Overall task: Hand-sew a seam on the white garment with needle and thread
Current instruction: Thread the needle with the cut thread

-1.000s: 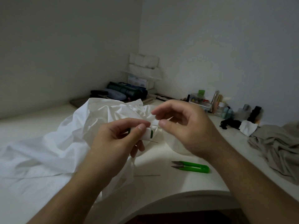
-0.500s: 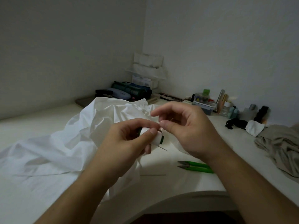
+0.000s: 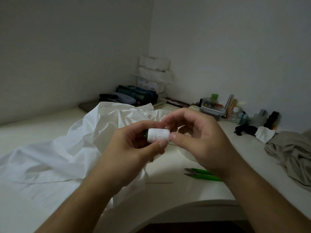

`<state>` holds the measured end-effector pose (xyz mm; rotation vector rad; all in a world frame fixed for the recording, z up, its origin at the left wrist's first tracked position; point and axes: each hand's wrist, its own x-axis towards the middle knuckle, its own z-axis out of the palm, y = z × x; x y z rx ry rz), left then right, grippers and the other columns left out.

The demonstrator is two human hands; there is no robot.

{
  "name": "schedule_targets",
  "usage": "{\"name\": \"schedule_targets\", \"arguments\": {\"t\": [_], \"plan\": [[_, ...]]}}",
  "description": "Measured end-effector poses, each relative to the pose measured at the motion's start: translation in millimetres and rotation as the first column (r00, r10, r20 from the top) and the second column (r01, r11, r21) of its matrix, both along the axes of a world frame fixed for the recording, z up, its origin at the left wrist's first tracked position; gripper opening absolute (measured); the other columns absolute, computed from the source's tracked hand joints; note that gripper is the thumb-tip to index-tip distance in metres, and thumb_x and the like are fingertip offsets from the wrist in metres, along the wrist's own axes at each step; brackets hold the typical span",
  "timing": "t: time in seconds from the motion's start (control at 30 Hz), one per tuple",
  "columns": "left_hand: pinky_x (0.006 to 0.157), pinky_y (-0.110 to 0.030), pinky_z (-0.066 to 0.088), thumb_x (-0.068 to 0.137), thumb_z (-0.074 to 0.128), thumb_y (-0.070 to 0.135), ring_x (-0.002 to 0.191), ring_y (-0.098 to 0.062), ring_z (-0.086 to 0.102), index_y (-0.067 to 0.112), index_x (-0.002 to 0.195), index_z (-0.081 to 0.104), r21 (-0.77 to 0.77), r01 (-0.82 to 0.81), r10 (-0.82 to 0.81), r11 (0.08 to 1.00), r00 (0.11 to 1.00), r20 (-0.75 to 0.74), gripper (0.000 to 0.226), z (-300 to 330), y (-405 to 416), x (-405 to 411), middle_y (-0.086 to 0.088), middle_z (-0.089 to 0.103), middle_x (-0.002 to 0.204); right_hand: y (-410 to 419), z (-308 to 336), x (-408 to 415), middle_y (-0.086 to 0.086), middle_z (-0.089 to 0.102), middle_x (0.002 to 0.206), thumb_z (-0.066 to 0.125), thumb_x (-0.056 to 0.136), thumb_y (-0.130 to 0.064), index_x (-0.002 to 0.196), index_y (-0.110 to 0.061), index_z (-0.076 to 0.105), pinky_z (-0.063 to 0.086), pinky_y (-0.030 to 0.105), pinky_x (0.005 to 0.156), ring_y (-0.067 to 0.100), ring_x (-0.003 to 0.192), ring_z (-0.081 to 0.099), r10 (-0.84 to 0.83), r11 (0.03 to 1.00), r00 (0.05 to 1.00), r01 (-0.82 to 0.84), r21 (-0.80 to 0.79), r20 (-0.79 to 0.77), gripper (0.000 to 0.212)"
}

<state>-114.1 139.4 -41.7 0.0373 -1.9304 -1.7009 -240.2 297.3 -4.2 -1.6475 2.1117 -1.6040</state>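
Left hand point(image 3: 134, 145): fingers curled round a spool of white thread point(image 3: 158, 135), thumb under it, index over it; the spool lies sideways with a green end toward the palm. Right hand point(image 3: 198, 138): thumb and index tips nearly closed at the spool's right end, touching it; whether they pinch a thread end, I cannot tell. A thin dark needle point(image 3: 173, 144) sticks out just below the spool between the two thumbs. Both hands are raised above the table point(image 3: 168, 194).

Near the table's front edge: a second needle point(image 3: 159, 182) lies flat; green thread snips point(image 3: 202, 174) lie to its right, partly behind the right wrist. The white garment point(image 3: 55, 153) lies crumpled over the table's left half, behind and under the left hand. A grey cloth point(image 3: 291, 153) is bunched at the right edge. Along the back wall: small bottles point(image 3: 239, 113), a clear box point(image 3: 211, 108), a black item point(image 3: 244, 129) and a white scrap point(image 3: 265, 134). In the far corner: dark pouches point(image 3: 136, 95) and a white rack point(image 3: 154, 73).
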Motion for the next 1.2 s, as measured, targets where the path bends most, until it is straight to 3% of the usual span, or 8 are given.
{"name": "schedule_targets", "arguments": {"t": [0.2, 0.37, 0.5, 0.63, 0.9, 1.0, 1.07, 1.2], "plan": [[0.072, -0.03, 0.06, 0.092, 0.076, 0.013, 0.09, -0.019, 0.077, 0.023, 0.126, 0.073, -0.09, -0.012, 0.014, 0.996, 1.0, 0.019, 0.036, -1.2, -0.3, -0.4, 0.001, 0.081, 0.106, -6.1, -1.6, 8.4, -0.017, 0.065, 0.11, 0.084, 0.085, -0.025, 0.115, -0.035, 0.075, 0.043, 0.011, 0.081, 0.006, 0.109, 0.06, -0.118, 0.986, 0.95, 0.146, 0.08, -0.289, 0.034], [0.072, -0.028, 0.06, 0.096, 0.072, 0.007, 0.076, -0.01, 0.075, 0.021, 0.126, 0.073, -0.142, -0.016, 0.02, 0.99, 0.999, 0.027, 0.033, -0.6, -0.9, 0.2, 0.004, 0.081, 0.096, -10.7, -2.2, 7.8, -0.016, 0.065, 0.108, 0.086, 0.085, -0.026, 0.113, -0.04, 0.079, 0.042, 0.009, 0.084, 0.006, 0.108, 0.061, -0.132, 0.984, 0.949, 0.161, 0.081, -0.288, 0.032], [0.073, -0.027, 0.061, 0.095, 0.072, 0.0, 0.082, -0.01, 0.077, 0.02, 0.129, 0.07, -0.106, 0.013, -0.01, 0.994, 0.999, 0.032, 0.039, 0.9, 0.4, -0.1, 0.002, 0.082, 0.1, -13.4, -5.2, 10.7, -0.015, 0.067, 0.1, 0.087, 0.084, -0.019, 0.103, -0.026, 0.084, 0.054, 0.022, 0.083, 0.009, 0.1, 0.066, -0.194, 0.981, 0.902, 0.185, -0.061, -0.386, 0.02], [0.071, -0.025, 0.06, 0.094, 0.075, 0.004, 0.08, -0.013, 0.077, 0.018, 0.127, 0.072, -0.12, 0.007, -0.001, 0.993, 0.999, 0.044, 0.036, 0.7, 0.9, -2.3, -0.004, 0.081, 0.097, -18.0, -5.3, 12.5, -0.014, 0.068, 0.088, 0.084, 0.086, -0.011, 0.085, -0.021, 0.082, 0.046, 0.011, 0.075, 0.008, 0.09, 0.065, -0.241, 0.971, 0.903, 0.222, -0.094, -0.355, 0.01], [0.071, -0.027, 0.059, 0.089, 0.081, 0.025, 0.078, -0.014, 0.074, 0.025, 0.116, 0.077, -0.062, -0.001, 0.005, 0.998, 0.997, 0.073, 0.027, -2.6, 0.4, -5.6, -0.003, 0.079, 0.089, -28.5, -10.4, 9.1, -0.007, 0.071, 0.081, 0.069, 0.099, -0.015, 0.082, -0.026, 0.071, 0.056, 0.029, 0.067, 0.011, 0.078, 0.068, -0.278, 0.96, 0.959, 0.279, -0.005, 0.063, 0.02], [0.071, -0.03, 0.056, 0.091, 0.08, 0.027, 0.08, -0.018, 0.069, 0.023, 0.11, 0.079, -0.03, 0.064, -0.061, 0.997, 0.993, 0.099, 0.02, -3.3, -1.4, -5.8, -0.003, 0.079, 0.093, -28.2, -9.5, 8.0, -0.005, 0.071, 0.077, 0.062, 0.104, -0.017, 0.087, -0.021, 0.071, 0.054, 0.025, 0.065, 0.008, 0.071, 0.067, -0.228, 0.969, 0.942, 0.244, -0.036, 0.245, 0.02], [0.069, -0.031, 0.052, 0.093, 0.081, 0.023, 0.075, -0.017, 0.063, 0.024, 0.103, 0.081, 0.062, 0.095, -0.103, 0.994, 0.985, 0.138, 0.01, -4.0, -3.3, -6.9, -0.001, 0.075, 0.086, -28.3, -10.7, 7.3, -0.005, 0.069, 0.075, 0.058, 0.106, -0.015, 0.088, -0.016, 0.07, 0.052, 0.026, 0.065, 0.009, 0.069, 0.064, -0.199, 0.971, 0.922, 0.232, -0.062, 0.334, 0.022], [0.058, -0.031, 0.046, 0.08, 0.064, 0.021, 0.066, -0.019, 0.056, 0.01, 0.096, 0.081, 0.356, 0.159, -0.237, 0.921, 0.953, 0.187, 0.026, -6.9, -3.8, -14.1, -0.015, 0.066, 0.081, -31.8, -13.6, 7.8, -0.002, 0.069, 0.076, 0.052, 0.109, -0.013, 0.088, -0.012, 0.069, 0.053, 0.033, 0.064, 0.016, 0.072, 0.065, -0.166, 0.971, 0.895, 0.222, -0.091, 0.414, 0.027]]}}
